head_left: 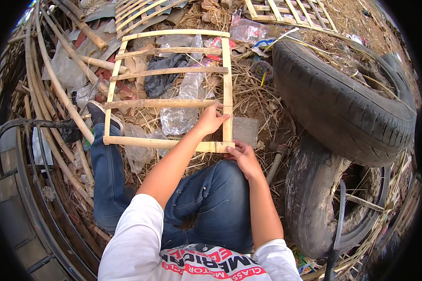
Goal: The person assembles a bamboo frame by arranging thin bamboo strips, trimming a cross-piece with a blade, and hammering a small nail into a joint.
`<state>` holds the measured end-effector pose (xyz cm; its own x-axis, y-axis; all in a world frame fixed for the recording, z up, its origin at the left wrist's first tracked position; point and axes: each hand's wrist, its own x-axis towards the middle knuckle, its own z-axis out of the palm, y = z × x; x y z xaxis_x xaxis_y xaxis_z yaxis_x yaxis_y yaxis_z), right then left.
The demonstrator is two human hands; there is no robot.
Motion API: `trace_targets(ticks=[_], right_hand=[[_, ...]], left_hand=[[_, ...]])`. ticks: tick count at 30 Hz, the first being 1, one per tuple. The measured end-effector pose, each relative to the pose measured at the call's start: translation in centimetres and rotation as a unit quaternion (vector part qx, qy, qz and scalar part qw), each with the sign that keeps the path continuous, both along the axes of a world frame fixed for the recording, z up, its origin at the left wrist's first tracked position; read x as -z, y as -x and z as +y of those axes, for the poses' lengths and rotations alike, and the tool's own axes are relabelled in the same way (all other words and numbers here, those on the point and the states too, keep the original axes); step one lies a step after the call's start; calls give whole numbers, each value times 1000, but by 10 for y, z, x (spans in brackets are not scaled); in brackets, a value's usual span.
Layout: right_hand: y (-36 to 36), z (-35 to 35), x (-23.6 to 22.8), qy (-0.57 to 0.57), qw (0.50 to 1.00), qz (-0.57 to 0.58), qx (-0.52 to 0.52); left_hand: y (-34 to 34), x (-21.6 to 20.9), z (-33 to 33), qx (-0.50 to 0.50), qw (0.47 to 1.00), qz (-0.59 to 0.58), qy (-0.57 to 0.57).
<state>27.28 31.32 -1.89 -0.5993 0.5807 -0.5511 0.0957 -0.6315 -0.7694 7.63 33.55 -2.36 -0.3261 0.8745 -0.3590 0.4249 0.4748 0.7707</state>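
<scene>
Left fingers point(214, 112) touch a bamboo frame point(164, 103); right fingers point(239, 151) grip its near right corner; tyres point(333, 98) lie to the right.

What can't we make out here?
All in the head view:
Grey slab: part covered by the bamboo frame.
Lower tyre: upper part, behind the upper tyre.
Left hand: palm, hidden by the hand itself.
Far left frame and far right frame: ends cut by the top edge.

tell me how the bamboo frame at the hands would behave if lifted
The bamboo frame looks light for its size, being mostly gaps between narrow slats. It may flex or skew, since its left side strip appears thin.
</scene>
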Motion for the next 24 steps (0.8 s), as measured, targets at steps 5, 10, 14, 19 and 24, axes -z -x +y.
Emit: trace_targets(ticks=[5, 10, 14, 19, 24], right_hand=[[-8, -4, 10, -46, 999, -1, 9], [-11, -12, 6, -82, 995, -20, 57], [-6, -13, 0, -99, 992, -43, 60], [-9, -9, 3, -75, 993, -61, 67], [-10, -5, 6, -25, 997, -26, 72]], left_hand=[[3, 5, -1, 10, 1000, -22, -6], [2, 4, -1, 13, 999, -36, 7], [5, 4, -4, 5, 1000, -13, 20], [7, -22, -29, 120, 966, 215, 83], [-1, -45, -70, 178, 949, 211, 154]])
